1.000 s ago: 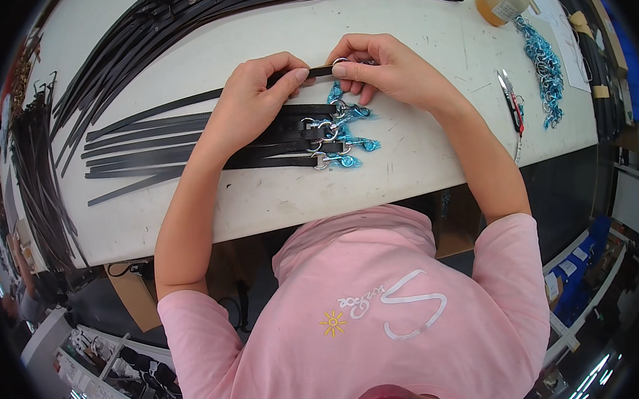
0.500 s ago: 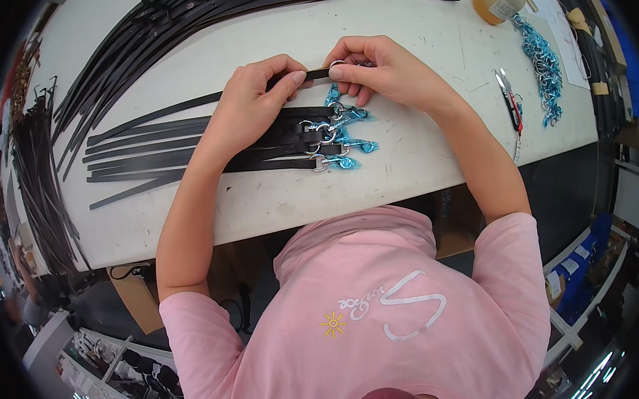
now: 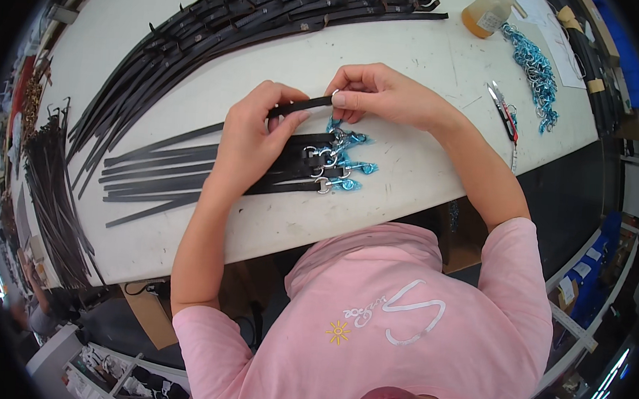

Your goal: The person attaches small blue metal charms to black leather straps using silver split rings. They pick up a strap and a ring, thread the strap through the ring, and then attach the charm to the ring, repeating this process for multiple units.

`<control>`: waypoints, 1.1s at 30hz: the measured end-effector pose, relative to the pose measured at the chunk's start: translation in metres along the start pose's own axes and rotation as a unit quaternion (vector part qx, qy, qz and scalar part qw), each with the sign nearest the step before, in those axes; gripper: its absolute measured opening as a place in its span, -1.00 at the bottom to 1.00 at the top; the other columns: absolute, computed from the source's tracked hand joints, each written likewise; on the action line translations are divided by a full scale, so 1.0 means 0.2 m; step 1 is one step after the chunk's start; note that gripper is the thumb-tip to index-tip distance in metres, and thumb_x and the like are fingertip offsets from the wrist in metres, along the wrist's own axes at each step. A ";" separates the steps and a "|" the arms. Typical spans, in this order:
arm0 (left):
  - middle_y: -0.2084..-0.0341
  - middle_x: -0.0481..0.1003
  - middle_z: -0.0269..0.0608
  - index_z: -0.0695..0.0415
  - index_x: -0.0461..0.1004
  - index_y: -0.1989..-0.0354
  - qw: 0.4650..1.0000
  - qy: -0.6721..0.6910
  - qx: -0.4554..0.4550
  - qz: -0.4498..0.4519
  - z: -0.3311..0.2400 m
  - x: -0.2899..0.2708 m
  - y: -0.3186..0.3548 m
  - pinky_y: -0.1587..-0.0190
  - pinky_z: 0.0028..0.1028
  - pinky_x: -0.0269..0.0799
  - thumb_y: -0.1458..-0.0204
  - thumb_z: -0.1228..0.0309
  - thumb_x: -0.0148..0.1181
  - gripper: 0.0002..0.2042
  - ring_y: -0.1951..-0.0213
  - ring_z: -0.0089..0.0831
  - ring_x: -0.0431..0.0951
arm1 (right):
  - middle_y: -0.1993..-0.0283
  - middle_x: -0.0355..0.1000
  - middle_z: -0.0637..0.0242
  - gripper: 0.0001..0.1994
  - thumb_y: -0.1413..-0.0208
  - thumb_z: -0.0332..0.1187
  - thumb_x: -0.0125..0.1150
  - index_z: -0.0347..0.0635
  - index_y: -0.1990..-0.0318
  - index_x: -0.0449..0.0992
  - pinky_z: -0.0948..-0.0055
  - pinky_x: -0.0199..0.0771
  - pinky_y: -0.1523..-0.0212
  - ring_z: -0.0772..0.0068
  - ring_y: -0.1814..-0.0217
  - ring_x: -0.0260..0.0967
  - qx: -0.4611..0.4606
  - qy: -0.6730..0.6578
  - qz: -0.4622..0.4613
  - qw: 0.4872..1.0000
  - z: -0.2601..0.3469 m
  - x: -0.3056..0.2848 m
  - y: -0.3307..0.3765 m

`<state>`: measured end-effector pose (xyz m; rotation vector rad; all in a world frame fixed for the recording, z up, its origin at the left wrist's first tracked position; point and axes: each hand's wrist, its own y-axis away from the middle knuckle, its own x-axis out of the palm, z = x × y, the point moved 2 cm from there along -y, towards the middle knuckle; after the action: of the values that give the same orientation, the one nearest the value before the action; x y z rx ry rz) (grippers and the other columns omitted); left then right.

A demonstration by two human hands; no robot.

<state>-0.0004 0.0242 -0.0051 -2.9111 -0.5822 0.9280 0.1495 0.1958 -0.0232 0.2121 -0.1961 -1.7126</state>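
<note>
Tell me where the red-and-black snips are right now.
In the head view, the snips lie on the right side of the white table, between the right hand and the pile of blue-wrapped metal pieces.

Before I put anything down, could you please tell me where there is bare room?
On the white table, one patch lies between the strap bundle, the bottle and the right hand; another between the blue-wrapped clips, the right forearm and the table's near edge. It is crowded around the left hand, where black straps lie.
</note>
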 end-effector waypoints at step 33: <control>0.47 0.46 -0.23 0.17 0.59 0.25 0.997 -0.072 0.034 -0.011 -0.08 0.07 0.05 0.47 -0.41 0.37 0.03 0.58 0.37 -0.84 0.55 -0.36 0.46 | 0.46 0.43 0.27 -0.81 -0.28 -0.31 0.16 -0.25 0.29 0.45 0.33 0.30 0.28 0.35 0.36 0.32 -0.078 0.174 -0.041 0.981 0.00 0.12 0.02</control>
<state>0.0215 0.0217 -0.0015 -2.7892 -0.5779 1.1379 0.1490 0.1725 -0.0223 0.4029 0.2073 -1.7319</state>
